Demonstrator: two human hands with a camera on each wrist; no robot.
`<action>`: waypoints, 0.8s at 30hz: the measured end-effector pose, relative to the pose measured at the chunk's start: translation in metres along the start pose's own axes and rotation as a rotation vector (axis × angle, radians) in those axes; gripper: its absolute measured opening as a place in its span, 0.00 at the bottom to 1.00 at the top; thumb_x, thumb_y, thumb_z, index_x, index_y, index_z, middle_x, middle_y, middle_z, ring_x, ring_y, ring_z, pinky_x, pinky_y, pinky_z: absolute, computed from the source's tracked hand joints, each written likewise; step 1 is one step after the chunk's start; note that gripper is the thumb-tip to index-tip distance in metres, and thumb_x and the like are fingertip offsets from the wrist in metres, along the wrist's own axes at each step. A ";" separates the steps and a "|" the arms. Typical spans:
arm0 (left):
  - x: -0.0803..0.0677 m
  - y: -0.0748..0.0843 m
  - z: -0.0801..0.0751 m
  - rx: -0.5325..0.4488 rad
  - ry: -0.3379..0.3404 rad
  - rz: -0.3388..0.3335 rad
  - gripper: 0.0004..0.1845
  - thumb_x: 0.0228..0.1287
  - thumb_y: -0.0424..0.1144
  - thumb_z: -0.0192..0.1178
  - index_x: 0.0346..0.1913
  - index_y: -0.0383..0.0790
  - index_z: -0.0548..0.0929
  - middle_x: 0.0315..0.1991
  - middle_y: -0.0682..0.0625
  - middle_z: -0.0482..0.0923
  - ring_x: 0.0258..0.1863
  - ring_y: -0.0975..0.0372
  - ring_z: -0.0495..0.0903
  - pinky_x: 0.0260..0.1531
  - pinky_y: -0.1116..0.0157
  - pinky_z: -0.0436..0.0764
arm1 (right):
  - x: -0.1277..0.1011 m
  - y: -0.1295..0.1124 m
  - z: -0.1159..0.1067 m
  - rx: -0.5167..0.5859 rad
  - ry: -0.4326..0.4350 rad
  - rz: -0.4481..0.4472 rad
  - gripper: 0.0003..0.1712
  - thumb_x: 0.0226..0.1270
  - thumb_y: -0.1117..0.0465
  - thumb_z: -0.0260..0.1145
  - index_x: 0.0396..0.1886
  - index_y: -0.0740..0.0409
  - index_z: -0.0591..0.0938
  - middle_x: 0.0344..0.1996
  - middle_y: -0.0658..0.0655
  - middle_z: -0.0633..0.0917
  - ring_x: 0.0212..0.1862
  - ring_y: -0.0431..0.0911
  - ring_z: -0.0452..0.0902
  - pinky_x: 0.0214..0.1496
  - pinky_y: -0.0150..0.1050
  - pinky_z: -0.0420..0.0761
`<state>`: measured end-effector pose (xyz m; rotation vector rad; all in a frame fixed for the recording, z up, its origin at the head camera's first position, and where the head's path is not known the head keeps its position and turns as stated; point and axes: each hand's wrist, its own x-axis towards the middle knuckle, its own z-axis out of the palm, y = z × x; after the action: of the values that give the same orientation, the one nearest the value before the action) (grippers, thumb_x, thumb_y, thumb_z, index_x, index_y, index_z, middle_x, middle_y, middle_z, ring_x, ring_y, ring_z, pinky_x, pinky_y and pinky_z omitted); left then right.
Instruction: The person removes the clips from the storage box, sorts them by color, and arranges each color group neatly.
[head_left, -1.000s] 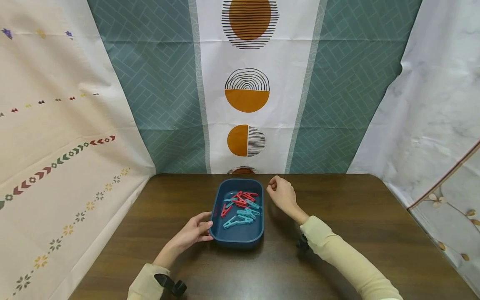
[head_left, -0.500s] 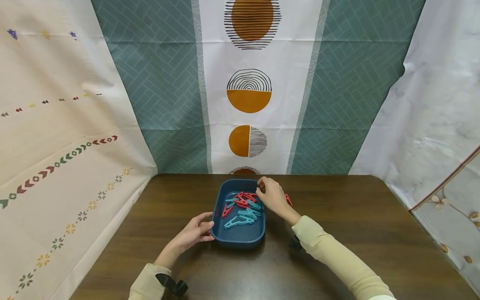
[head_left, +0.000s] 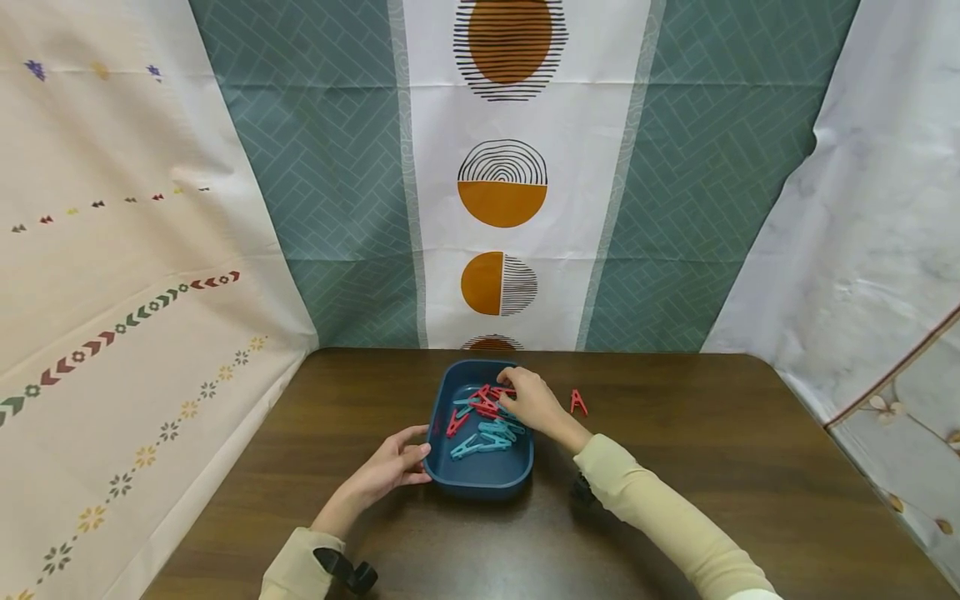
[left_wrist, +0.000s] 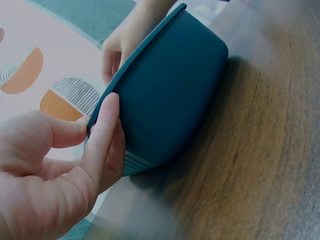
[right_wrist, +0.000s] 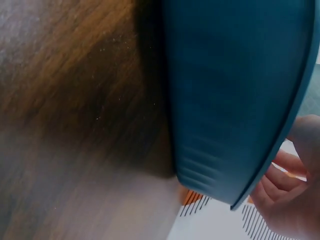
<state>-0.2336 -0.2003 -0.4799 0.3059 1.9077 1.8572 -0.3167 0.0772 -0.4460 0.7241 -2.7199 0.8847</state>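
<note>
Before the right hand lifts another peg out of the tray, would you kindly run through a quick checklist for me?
1. Left hand steadies the blue tray at its near left corner: ok.
2. Tray flat on the table: ok.
3. Right hand over the pegs in the tray: ok.
4. Right hand has a peg pinched: cannot tell.
5. Red peg on the table lies apart from the tray: ok.
</note>
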 end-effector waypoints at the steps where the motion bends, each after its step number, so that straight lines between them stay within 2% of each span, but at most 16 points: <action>1: 0.000 0.000 0.000 -0.001 0.002 -0.001 0.37 0.73 0.41 0.53 0.73 0.27 0.48 0.46 0.31 0.77 0.35 0.63 0.82 0.42 0.65 0.84 | 0.001 0.000 0.001 -0.008 -0.019 -0.009 0.15 0.62 0.66 0.66 0.49 0.65 0.80 0.45 0.64 0.83 0.42 0.51 0.79 0.46 0.46 0.82; 5: 0.001 -0.001 -0.001 -0.005 0.008 -0.003 0.36 0.73 0.41 0.53 0.73 0.27 0.48 0.46 0.31 0.77 0.35 0.63 0.82 0.42 0.66 0.85 | 0.005 0.000 0.007 -0.028 -0.098 -0.043 0.17 0.63 0.65 0.65 0.51 0.64 0.79 0.46 0.62 0.83 0.42 0.49 0.78 0.46 0.45 0.82; 11: 0.002 -0.002 -0.001 -0.001 0.006 -0.006 0.35 0.73 0.40 0.52 0.73 0.28 0.49 0.47 0.30 0.77 0.35 0.63 0.82 0.42 0.65 0.84 | 0.007 0.001 0.015 -0.035 -0.201 -0.083 0.19 0.64 0.64 0.65 0.54 0.64 0.78 0.48 0.63 0.83 0.47 0.51 0.79 0.51 0.46 0.82; 16: 0.002 -0.003 -0.002 0.003 0.009 -0.004 0.35 0.73 0.42 0.53 0.73 0.30 0.50 0.48 0.29 0.76 0.36 0.62 0.82 0.43 0.64 0.84 | 0.010 0.000 0.019 -0.089 -0.230 -0.102 0.20 0.64 0.63 0.66 0.55 0.63 0.78 0.45 0.63 0.82 0.41 0.48 0.74 0.47 0.43 0.81; 24: 0.002 -0.004 -0.002 -0.023 -0.003 0.000 0.37 0.72 0.42 0.54 0.73 0.28 0.49 0.47 0.32 0.77 0.36 0.63 0.82 0.42 0.65 0.84 | 0.016 -0.004 0.025 -0.132 -0.262 -0.113 0.22 0.65 0.63 0.66 0.57 0.63 0.76 0.47 0.61 0.83 0.43 0.49 0.77 0.49 0.43 0.82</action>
<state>-0.2356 -0.2014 -0.4847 0.3017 1.8828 1.8766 -0.3291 0.0535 -0.4593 1.0179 -2.8916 0.6176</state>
